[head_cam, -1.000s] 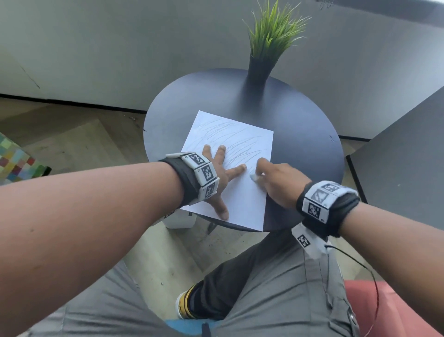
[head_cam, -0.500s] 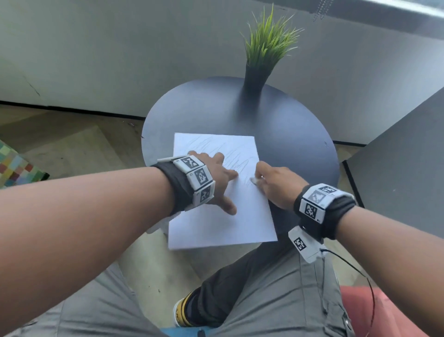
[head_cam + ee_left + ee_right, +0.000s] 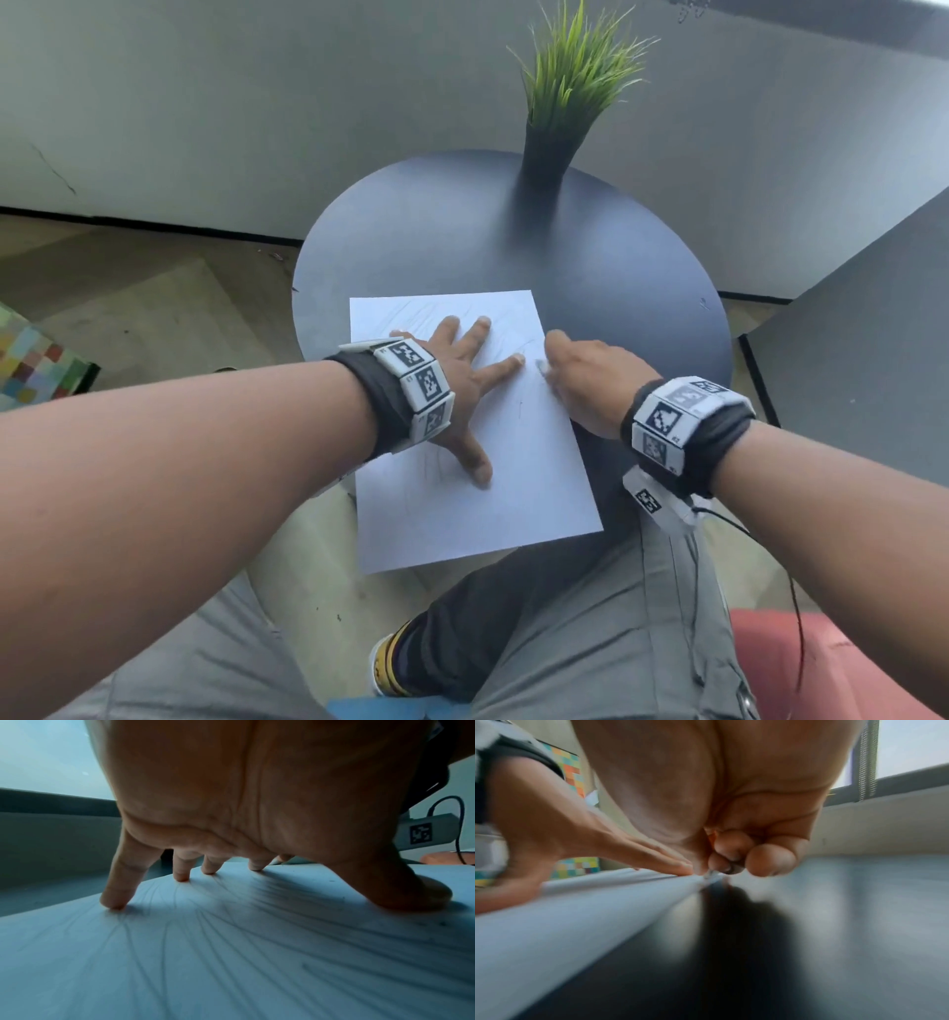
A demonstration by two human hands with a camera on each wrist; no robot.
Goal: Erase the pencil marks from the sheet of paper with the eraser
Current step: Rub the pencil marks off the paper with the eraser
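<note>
Potted plant [image 3: 565, 92] beyond the grip on round table [image 3: 642, 288], left hand [image 3: 457, 390] splayed flat on paper [image 3: 493, 503] just beside it, right hand [image 3: 590, 380] curled, pinching eraser [image 3: 540, 366] (mostly hidden) at paper's edge.

eraser [image 3: 540, 366]: almost all hidden under my right hand [image 3: 590, 383]; only a pale, smeared tip shows, so I cannot tell its shape.
right wrist view: blurred by motion; the edge of the paper [image 3: 577, 908] and the table [image 3: 834, 923] run into streaks.
pencil marks [image 3: 231, 933]: sharp under my left hand [image 3: 257, 801] in its wrist view, too faint from the head view to trace.
paper under my left palm: covered.
plant [image 3: 575, 82]: leaf tips cut off by the top edge.
my forearms: cut off by the frame edges.
</note>
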